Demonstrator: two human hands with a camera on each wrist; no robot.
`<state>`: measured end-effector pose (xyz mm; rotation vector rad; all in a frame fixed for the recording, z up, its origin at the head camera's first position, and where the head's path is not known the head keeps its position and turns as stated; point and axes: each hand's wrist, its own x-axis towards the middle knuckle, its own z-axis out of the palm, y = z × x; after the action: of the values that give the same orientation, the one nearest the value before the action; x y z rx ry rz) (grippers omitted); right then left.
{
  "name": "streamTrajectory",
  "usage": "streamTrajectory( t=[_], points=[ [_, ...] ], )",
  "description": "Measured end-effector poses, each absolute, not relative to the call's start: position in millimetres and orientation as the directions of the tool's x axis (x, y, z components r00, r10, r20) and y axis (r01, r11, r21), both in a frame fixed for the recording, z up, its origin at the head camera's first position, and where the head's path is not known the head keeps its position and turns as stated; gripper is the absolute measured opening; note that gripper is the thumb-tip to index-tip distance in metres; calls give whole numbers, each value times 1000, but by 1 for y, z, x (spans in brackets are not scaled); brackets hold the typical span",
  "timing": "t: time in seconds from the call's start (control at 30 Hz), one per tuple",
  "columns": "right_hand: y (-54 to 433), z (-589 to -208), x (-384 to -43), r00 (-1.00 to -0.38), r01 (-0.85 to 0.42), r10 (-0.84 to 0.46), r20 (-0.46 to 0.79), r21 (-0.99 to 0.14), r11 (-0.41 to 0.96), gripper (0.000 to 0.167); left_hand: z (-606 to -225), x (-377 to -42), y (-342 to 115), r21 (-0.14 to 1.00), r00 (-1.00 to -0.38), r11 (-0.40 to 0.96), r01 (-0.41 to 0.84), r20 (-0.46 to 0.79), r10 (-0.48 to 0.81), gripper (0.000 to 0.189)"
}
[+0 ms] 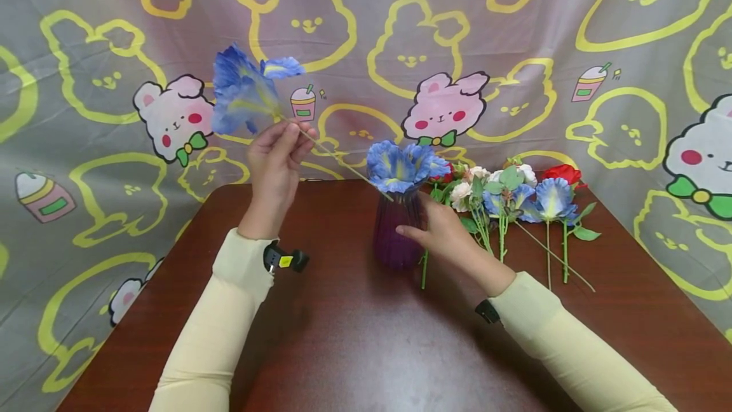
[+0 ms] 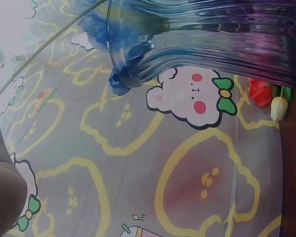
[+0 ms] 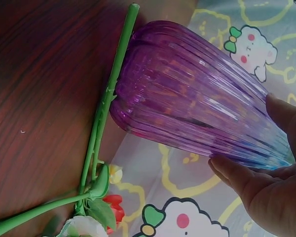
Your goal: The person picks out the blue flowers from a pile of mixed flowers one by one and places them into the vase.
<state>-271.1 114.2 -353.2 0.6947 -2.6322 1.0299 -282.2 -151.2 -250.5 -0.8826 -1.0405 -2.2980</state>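
A blue artificial iris (image 1: 243, 91) is pinched by its thin stem in my left hand (image 1: 283, 151), raised over the left side of the table. Its stem (image 2: 49, 42) slants down to the right, and the lower end reaches the mouth of the ribbed glass vase (image 1: 397, 234). Purple below and blue toward the rim, the vase (image 3: 187, 94) is gripped near its upper part by my right hand (image 1: 448, 227), thumb on the near side. Another blue iris (image 1: 400, 167) sits in the vase with its petals over the rim.
To the right of the vase lie several artificial flowers: blue irises (image 1: 555, 199), pale blossoms (image 1: 462, 196) and a red flower (image 1: 563, 175). Their green stems (image 3: 106, 108) point toward the front, one close by the vase base. A patterned cloth (image 1: 354, 81) hangs behind the brown table (image 1: 343, 336).
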Motion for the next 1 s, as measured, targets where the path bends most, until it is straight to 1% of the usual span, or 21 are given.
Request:
streamTrajectory(
  t=[0.13, 0.27, 0.5, 0.67, 0.73, 0.83, 1.0],
  points=[
    [115, -355, -272, -858, -512, -347, 378, -581, 632, 78, -247, -283, -150, 475, -689, -612, 633, 706, -164, 15],
    [116, -357, -273, -852, -523, -352, 387, -590, 616, 76, -246, -283, -149, 463, -690, -613, 639, 698, -192, 16],
    [116, -358, -274, -856, -516, -348, 382, -600, 611, 75, -241, -284, -147, 457, -692, -610, 648, 687, -222, 12],
    [116, -358, -275, -849, -527, -351, 395, -589, 612, 73, -238, -284, -146, 435, -674, -610, 663, 702, -232, 8],
    [116, -358, -275, -846, -532, -353, 399, -586, 611, 73, -238, -284, -145, 432, -665, -601, 672, 709, -234, 10],
    [116, -358, -274, -842, -539, -358, 404, -583, 608, 73, -239, -284, -145, 439, -664, -587, 680, 709, -239, 14],
    [116, -357, -274, -844, -535, -358, 398, -586, 609, 74, -244, -286, -142, 465, -661, -549, 695, 713, -233, 14]
  ],
)
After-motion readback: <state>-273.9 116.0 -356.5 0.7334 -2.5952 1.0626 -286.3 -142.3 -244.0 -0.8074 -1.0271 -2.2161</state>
